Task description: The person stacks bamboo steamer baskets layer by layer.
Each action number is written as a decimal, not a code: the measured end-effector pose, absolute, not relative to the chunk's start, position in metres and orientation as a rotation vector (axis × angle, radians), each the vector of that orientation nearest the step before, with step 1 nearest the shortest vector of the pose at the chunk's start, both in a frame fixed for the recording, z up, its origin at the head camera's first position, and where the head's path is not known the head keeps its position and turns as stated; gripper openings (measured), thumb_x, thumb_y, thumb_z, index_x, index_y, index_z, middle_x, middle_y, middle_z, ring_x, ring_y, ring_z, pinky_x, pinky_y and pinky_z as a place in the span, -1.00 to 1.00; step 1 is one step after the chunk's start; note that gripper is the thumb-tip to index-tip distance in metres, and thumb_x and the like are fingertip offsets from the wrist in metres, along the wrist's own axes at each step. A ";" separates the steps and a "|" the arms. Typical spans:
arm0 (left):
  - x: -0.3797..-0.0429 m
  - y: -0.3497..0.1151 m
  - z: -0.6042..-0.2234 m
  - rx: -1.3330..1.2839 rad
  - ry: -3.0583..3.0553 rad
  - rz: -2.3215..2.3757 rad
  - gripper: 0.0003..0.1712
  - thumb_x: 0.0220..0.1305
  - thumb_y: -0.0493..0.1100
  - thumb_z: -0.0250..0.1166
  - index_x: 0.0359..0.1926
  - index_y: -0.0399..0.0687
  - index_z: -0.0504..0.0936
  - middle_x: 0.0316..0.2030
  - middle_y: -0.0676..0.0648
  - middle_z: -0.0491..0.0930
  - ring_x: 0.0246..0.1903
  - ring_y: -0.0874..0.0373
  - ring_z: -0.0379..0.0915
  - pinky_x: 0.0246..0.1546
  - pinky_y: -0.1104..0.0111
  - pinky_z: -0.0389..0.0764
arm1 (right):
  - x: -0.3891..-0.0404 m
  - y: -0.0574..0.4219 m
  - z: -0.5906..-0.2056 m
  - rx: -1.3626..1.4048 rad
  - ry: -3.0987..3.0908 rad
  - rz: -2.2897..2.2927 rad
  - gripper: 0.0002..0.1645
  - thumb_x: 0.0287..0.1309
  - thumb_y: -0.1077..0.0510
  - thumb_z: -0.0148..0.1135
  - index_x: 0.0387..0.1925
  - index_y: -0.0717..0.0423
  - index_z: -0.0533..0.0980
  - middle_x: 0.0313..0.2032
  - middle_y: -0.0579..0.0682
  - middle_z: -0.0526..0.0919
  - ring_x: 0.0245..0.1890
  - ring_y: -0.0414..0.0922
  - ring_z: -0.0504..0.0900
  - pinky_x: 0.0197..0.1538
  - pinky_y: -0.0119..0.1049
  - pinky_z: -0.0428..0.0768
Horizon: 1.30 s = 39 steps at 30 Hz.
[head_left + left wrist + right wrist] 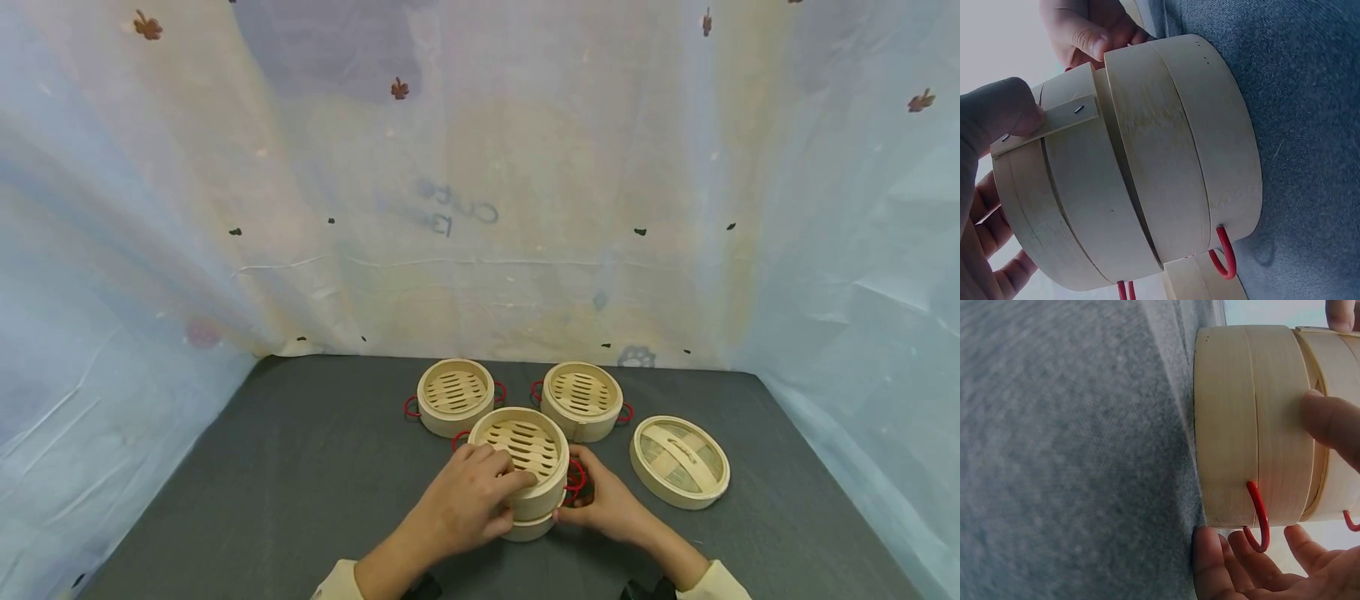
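Observation:
Two bamboo steamer baskets with red handles are stacked in front of me in the head view. My left hand grips the upper basket by its near-left wall, its thumb pressed on a stapled strip in the left wrist view. A narrow dark gap shows between the upper basket and the lower basket, so the upper one sits slightly askew. On the right side, my right hand holds the lower basket, thumb near its top edge and fingers by the red handle.
Behind the stack stand two more steamer baskets, one at the back left and one at the back right. A woven bamboo lid lies to the right. The dark grey table meets a pale patterned curtain at the back.

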<state>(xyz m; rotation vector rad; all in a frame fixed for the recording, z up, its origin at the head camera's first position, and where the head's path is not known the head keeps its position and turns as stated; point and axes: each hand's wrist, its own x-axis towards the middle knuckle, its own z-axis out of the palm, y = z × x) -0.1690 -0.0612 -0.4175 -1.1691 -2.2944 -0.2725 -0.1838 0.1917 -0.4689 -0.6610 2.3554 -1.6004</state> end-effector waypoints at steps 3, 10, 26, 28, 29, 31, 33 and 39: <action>-0.168 -0.060 -0.418 -1.174 -2.299 -0.264 -0.48 -0.23 -0.10 0.42 -0.10 0.31 0.64 -0.43 0.20 0.44 -0.40 0.29 0.35 -0.18 0.32 0.45 | -0.183 0.192 -0.468 -0.658 2.342 -1.611 0.00 -0.02 0.18 0.45 0.37 0.21 0.09 0.11 0.34 0.44 -0.16 -0.26 0.59 -0.28 -0.31 0.64; -0.168 -0.058 -0.419 -1.171 -2.290 -0.239 -0.50 -0.20 -0.09 0.42 -0.09 0.33 0.63 -0.44 0.20 0.44 -0.39 0.29 0.37 -0.19 0.32 0.45 | -0.184 0.191 -0.471 -0.680 2.297 -1.648 0.00 -0.01 0.20 0.44 0.37 0.26 0.07 0.10 0.38 0.45 -0.10 -0.25 0.62 -0.21 -0.29 0.66; -0.166 -0.057 -0.418 -1.176 -2.290 -0.210 -0.49 -0.25 -0.07 0.41 -0.11 0.33 0.64 -0.42 0.21 0.46 -0.38 0.28 0.38 -0.24 0.34 0.43 | -0.186 0.191 -0.471 -0.673 2.341 -1.582 0.04 -0.03 0.13 0.48 0.38 0.19 0.08 0.20 0.33 0.40 0.05 -0.15 0.59 -0.02 -0.25 0.63; -0.166 -0.057 -0.418 -1.175 -2.286 -0.213 -0.50 -0.25 -0.08 0.41 -0.12 0.32 0.64 -0.42 0.21 0.46 -0.38 0.28 0.38 -0.24 0.34 0.43 | -0.186 0.192 -0.471 -0.663 2.328 -1.586 0.05 -0.03 0.14 0.48 0.39 0.19 0.07 0.21 0.34 0.39 0.04 -0.14 0.60 -0.03 -0.23 0.63; -0.167 -0.057 -0.419 -1.176 -2.284 -0.217 -0.50 -0.25 -0.08 0.41 -0.12 0.32 0.64 -0.42 0.21 0.46 -0.38 0.28 0.38 -0.24 0.34 0.43 | -0.186 0.192 -0.471 -0.657 2.325 -1.588 0.05 -0.02 0.14 0.48 0.39 0.19 0.07 0.21 0.35 0.38 0.04 -0.13 0.60 -0.04 -0.23 0.64; -0.167 -0.057 -0.419 -1.176 -2.282 -0.222 -0.51 -0.24 -0.08 0.41 -0.13 0.32 0.63 -0.42 0.21 0.46 -0.38 0.29 0.38 -0.24 0.34 0.43 | -0.187 0.192 -0.470 -0.646 2.327 -1.587 0.06 -0.03 0.12 0.48 0.40 0.18 0.07 0.21 0.34 0.38 0.04 -0.11 0.60 -0.05 -0.22 0.64; -0.167 -0.056 -0.419 -1.175 -2.281 -0.224 -0.51 -0.23 -0.09 0.42 -0.13 0.31 0.63 -0.42 0.21 0.46 -0.38 0.29 0.38 -0.24 0.34 0.43 | -0.187 0.192 -0.470 -0.637 2.328 -1.586 0.06 -0.03 0.12 0.48 0.40 0.17 0.07 0.21 0.34 0.38 0.05 -0.08 0.60 -0.06 -0.23 0.64; -0.168 -0.057 -0.419 -1.181 -2.285 -0.216 -0.51 -0.22 -0.07 0.42 -0.12 0.30 0.62 -0.42 0.21 0.47 -0.35 0.29 0.41 -0.22 0.34 0.43 | -0.187 0.192 -0.470 -0.631 2.333 -1.582 0.05 -0.03 0.13 0.48 0.40 0.17 0.08 0.20 0.34 0.41 0.04 -0.05 0.60 -0.09 -0.25 0.64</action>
